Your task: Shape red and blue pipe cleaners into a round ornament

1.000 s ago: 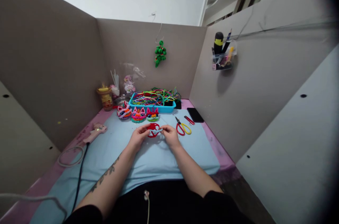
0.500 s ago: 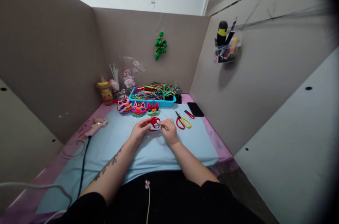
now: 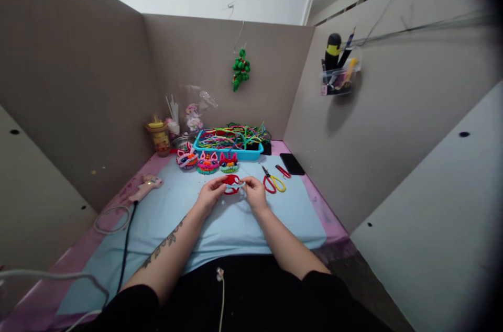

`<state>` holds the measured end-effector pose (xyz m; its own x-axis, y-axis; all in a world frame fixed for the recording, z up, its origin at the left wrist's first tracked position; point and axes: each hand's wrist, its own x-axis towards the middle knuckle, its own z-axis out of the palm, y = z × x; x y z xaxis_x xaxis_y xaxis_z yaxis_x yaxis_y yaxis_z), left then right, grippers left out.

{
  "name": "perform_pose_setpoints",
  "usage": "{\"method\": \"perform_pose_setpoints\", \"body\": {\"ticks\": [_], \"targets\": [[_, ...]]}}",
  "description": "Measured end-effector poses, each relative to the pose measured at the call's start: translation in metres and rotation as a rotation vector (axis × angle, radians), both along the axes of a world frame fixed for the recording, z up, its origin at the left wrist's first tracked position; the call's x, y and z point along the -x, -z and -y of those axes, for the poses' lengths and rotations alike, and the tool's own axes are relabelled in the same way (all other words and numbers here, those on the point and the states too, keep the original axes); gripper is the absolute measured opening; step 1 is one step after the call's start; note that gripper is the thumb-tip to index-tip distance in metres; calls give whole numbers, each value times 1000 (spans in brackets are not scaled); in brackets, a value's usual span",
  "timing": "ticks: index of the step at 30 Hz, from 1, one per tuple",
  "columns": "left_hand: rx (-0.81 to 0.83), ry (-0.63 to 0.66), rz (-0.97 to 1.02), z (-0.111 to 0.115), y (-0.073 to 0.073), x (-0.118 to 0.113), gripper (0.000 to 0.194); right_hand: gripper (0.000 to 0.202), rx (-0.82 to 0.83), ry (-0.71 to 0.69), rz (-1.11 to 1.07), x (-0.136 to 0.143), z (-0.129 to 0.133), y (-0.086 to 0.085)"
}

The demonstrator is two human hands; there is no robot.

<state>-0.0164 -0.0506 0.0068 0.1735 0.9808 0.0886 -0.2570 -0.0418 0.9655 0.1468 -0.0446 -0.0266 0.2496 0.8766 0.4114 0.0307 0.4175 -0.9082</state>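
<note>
Found left hand (image 3: pixel 211 194) mostly closed, with thumb and fingertips pinched on the left side of a red openwork piece (image 3: pixel 231 179). Found right hand (image 3: pixel 254 195) half curled, with thumb and index finger pinched together at the piece's right side, seemingly on a pale strip (image 3: pixel 241 184); couldn't make out the strip's ends. Located red openwork piece between both hands, nearer than the woven heads (image 3: pixel 228 163) and apparently just above blue cloth (image 3: pixel 176 222); couldn't confirm contact with cloth. Flagged distortion as main risk, judging by thin, soft-looking loops: likely cause, uneven pull between the two pinches. Flagged slip or misplacement of pale strip second, from tiny fingertip contact and a view mostly blocked by fingers. Noted red-and-yellow scissors (image 3: pixel 274 183) lying just beyond right hand; risked a knock or snag from a wide sweep to the right. Saw light lit on pink tool (image 3: pixel 146 189) at far left, resembling a glue gun; assumed powered, maybe hot, so risked a burn from left arm straying out. Traced black cable (image 3: pixel 126 248) down beside left forearm; could've dragged pink tool if caught on a sleeve.
</note>
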Motion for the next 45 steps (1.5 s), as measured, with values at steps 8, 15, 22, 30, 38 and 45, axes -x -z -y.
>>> {"method": "perform_pose_setpoints", "body": {"ticks": [8, 15, 22, 30, 38, 45], "targets": [[35, 10, 7, -6, 9, 1, 55, 14, 27, -113, -43, 4, -9, 9], [106, 21, 182, -8, 12, 2, 47, 18, 49, -105, 122, 3, -5, 4], [117, -29, 258, -10, 11, 4, 53, 29, -275, 275, 451, 12, 18, -8], [83, 79, 224, -3, 16, -7, 53, 8, -373, 398, 764, 24, 23, -16], [93, 147, 225, -3, 21, -13, 54, 7, -327, 385, 810, 24, 19, -13], [81, -98, 190, -9, 16, 0, 52, 8, -457, 214, 802, 22, 30, -18]]}}
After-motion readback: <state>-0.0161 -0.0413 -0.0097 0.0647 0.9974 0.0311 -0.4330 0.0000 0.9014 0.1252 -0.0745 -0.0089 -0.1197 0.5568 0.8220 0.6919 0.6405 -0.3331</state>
